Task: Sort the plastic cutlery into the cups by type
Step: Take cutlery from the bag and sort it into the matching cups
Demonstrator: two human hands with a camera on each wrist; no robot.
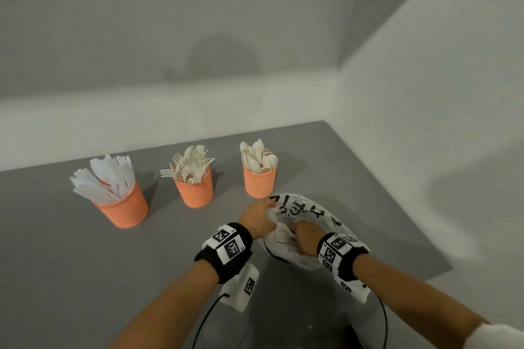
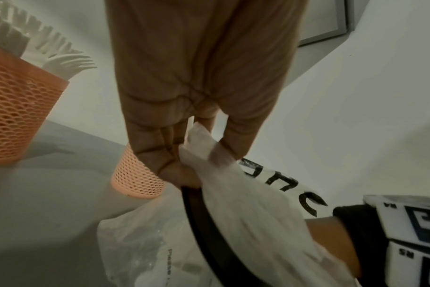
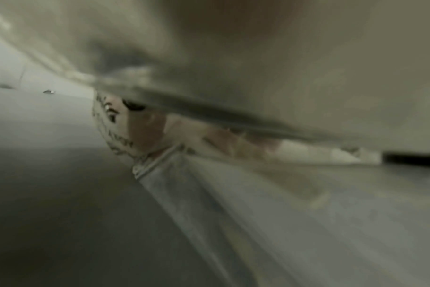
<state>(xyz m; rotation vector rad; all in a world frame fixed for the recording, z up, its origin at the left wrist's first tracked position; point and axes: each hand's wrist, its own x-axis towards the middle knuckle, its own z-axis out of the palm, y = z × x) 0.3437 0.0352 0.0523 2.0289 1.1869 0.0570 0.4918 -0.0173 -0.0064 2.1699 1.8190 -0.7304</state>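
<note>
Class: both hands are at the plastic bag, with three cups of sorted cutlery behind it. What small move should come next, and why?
Probably lift the right hand out of the plastic bag with the white pieces at its fingers. The left hand already grips the bag's edge, holding the mouth open, and the cups of knives, forks and spoons stand ready. Which type it holds is unclear.

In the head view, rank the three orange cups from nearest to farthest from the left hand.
From the left hand:
1. Spoon cup, just beyond it, on the right of the row.
2. Fork cup, in the middle.
3. Knife cup, far left.
</note>
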